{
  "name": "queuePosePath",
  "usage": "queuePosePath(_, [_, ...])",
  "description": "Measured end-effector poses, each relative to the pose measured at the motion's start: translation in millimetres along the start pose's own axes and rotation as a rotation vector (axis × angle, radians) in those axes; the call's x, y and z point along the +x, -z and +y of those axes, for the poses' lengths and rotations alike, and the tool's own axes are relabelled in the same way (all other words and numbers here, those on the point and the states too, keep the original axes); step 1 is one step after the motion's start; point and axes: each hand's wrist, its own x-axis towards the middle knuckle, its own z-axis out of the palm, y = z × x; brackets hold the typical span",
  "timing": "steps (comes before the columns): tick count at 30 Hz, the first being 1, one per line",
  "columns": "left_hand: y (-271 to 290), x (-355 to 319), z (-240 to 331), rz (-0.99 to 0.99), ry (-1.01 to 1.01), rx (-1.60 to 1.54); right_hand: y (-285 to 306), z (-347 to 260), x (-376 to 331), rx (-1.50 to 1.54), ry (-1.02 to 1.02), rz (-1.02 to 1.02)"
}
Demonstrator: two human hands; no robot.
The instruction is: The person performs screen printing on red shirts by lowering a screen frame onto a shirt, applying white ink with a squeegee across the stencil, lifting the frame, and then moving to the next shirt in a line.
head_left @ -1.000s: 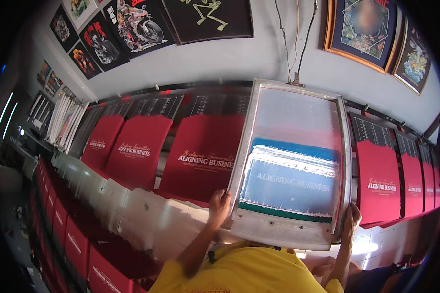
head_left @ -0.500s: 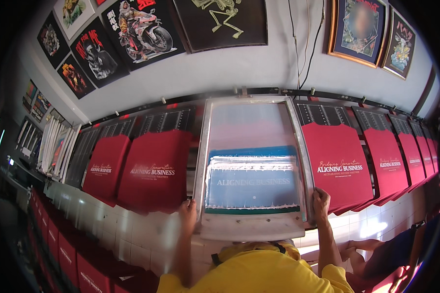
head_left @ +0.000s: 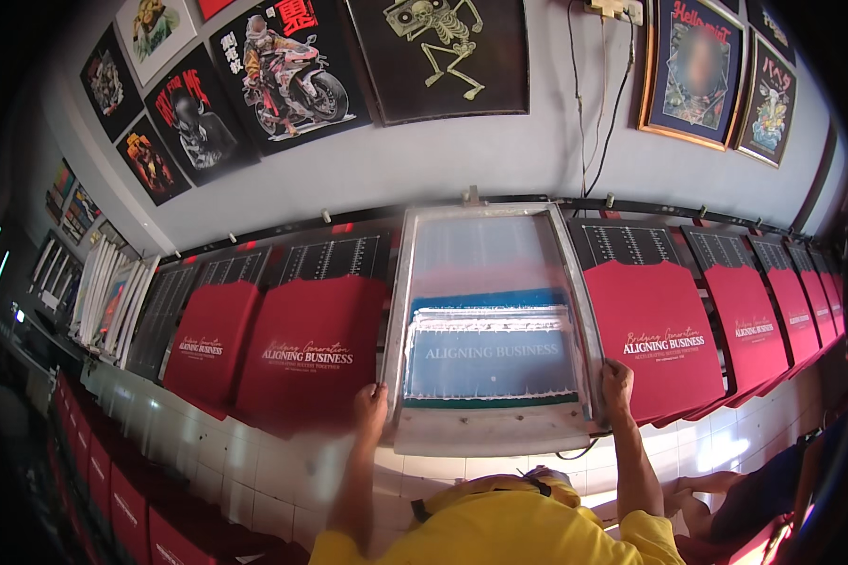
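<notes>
A screen-printing frame (head_left: 485, 431) with a pale, worn rim lies across the row of printing boards in front of me. Its mesh is blue in the lower half, with faint lettering and a ridge of white ink (head_left: 490, 320) across the middle. My left hand (head_left: 371, 403) is closed at the frame's near left corner, and my right hand (head_left: 618, 384) grips its right side near the front. Red T-shirts, one to the left (head_left: 320, 311) and one to the right (head_left: 650, 301), flank the frame, both printed. What lies under the mesh is mostly hidden.
More printed red shirts (head_left: 744, 301) on boards stretch along a dark rail at the wall. Upright frames (head_left: 113, 292) are stacked at far left. Behind me at lower left runs another row of red shirts (head_left: 122, 480). A person's legs (head_left: 707, 494) show at lower right.
The view has tilted up, showing more wall. The frame has shifted slightly away from me toward the rail, its lettering now nearly level with the right shirt's print. Both hands keep their grip.
</notes>
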Motion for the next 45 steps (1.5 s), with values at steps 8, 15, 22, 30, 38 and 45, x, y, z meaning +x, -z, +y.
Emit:
queuePosePath(8, [1, -1, -7, -0.023, 0.121, -0.186, -6, 8, 8, -0.029, 0.036, 0.027])
queuePosePath(15, [9, 5, -7, -0.106, 0.052, 0.007, -5, -1, 7, -0.113, -0.069, -0.012])
queuePosePath(22, [9, 11, 1, -0.150, -0.121, 0.172, -20, -1, 0, -0.267, 0.063, 0.117])
queuePosePath(30, [7, 23, -38, -0.076, -0.215, 0.320, -15, -16, 5, -0.304, 0.012, 0.093])
queuePosePath(38, [1, 20, -30, -0.063, -0.245, 0.323, -35, 27, 14, -0.320, 0.184, 0.212])
queuePosePath(45, [2, 17, -26, -0.078, -0.225, 0.313, -42, 29, 13, -0.349, 0.241, 0.233])
